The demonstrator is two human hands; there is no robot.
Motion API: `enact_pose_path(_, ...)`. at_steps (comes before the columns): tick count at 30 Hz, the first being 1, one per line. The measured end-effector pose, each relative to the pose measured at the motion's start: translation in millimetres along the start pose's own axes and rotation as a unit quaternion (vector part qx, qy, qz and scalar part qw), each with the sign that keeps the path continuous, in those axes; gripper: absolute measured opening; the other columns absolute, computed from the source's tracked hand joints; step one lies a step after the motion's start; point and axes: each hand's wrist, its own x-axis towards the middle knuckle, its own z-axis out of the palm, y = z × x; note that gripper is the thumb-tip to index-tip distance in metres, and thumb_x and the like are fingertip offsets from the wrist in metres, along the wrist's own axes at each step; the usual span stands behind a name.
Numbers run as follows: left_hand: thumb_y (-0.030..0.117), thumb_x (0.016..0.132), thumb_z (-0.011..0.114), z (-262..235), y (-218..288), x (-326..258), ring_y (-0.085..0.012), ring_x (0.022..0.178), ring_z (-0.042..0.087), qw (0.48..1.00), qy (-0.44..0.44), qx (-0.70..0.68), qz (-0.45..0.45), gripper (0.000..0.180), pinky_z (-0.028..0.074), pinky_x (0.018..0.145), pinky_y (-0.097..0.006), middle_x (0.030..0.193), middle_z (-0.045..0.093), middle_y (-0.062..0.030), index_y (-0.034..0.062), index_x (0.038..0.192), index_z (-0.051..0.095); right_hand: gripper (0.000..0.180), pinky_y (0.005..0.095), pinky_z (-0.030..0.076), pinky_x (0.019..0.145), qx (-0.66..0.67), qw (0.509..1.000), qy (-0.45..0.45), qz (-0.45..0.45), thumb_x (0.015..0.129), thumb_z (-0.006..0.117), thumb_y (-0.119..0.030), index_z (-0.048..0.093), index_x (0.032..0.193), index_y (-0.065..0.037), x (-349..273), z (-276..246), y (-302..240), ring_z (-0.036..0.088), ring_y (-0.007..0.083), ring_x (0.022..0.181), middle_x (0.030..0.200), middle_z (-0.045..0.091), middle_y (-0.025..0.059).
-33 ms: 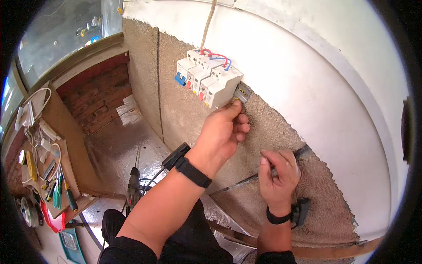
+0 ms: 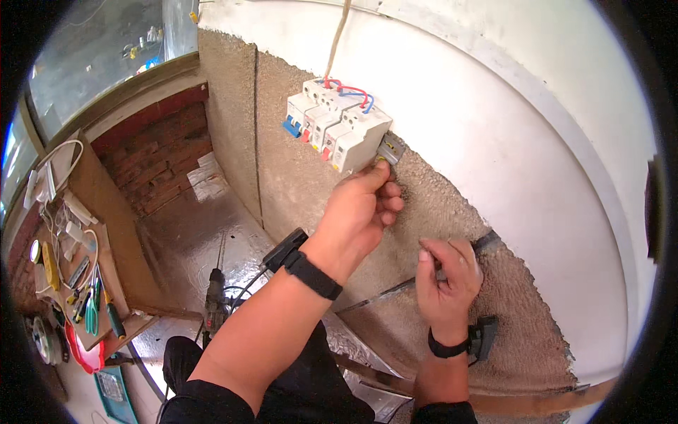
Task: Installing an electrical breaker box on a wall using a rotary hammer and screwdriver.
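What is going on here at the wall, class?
A person is working on a row of white breakers mounted on a rough wall. The left hand reaches up to the grey rail end beside the last breaker, fingertips on it. The right hand is lower, gripping a screwdriver whose shaft points left. Red and blue wires enter the breakers' tops. A drill lies on the floor below.

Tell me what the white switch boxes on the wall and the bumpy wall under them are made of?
The circuit breakers look like smooth, slightly glossy white moulded plastic, with small coloured levers. The grey rail end by the left hand looks like dull metal, though that is less sure. The rough wall seems to be sandy cement render: grainy, matt, brownish. Above it, the wall looks like smooth white plaster or paint.
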Motion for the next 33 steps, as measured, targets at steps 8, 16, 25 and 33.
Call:
enact_pose_path(8,0.029,0.098,0.059,-37.6,-14.6,-37.5,-0.0173,0.069,0.061,0.996,-0.031,0.085,-0.018,0.021,0.045,0.057,-0.029,0.084,0.061,-0.0042,0.0084,0.100,0.057,0.017,0.0316,0.050,0.061,0.073,0.990,-0.008,0.117,0.089,0.061,-0.003,0.066,0.105,-0.006,0.1,14.7,-12.3,0.060,0.0186,0.070,0.083,0.061,0.0094)
enact_pose_path(16,0.030,0.101,0.054,-68.3,-14.3,-87.4,-0.0163,0.076,0.065,0.962,-0.052,0.267,-0.009,0.025,0.047,0.061,-0.027,0.094,0.065,-0.0064,0.0055,0.107,0.056,0.023,0.0259,0.050,0.072,0.323,0.900,-0.050,0.289,0.097,0.055,-0.009,0.056,0.119,-0.003,11.3,54.8,-40.6,0.060,0.0116,0.083,0.091,0.066,0.0061)
enact_pose_path(25,0.030,0.104,0.048,-95.5,-5.1,-93.8,-0.0134,0.079,0.064,0.961,-0.052,0.271,0.024,0.026,0.047,0.061,-0.025,0.093,0.063,-0.0037,0.0056,0.110,0.055,0.014,0.0258,0.050,0.072,0.516,0.773,-0.067,0.364,0.100,0.055,-0.014,0.060,0.108,-0.004,-3.5,93.2,-54.7,0.062,0.0124,0.085,0.097,0.069,0.0076)
enact_pose_path(33,0.032,0.104,0.046,-85.8,-1.4,-92.8,-0.0110,0.071,0.062,0.945,-0.057,0.317,0.064,0.030,0.045,0.057,-0.022,0.089,0.062,-0.0017,0.0046,0.112,0.056,0.024,0.0238,0.042,0.051,0.538,0.728,-0.129,0.405,0.100,0.054,-0.022,0.064,0.103,-0.001,-5.5,87.2,-53.7,0.053,0.0100,0.067,0.084,0.063,0.0036)
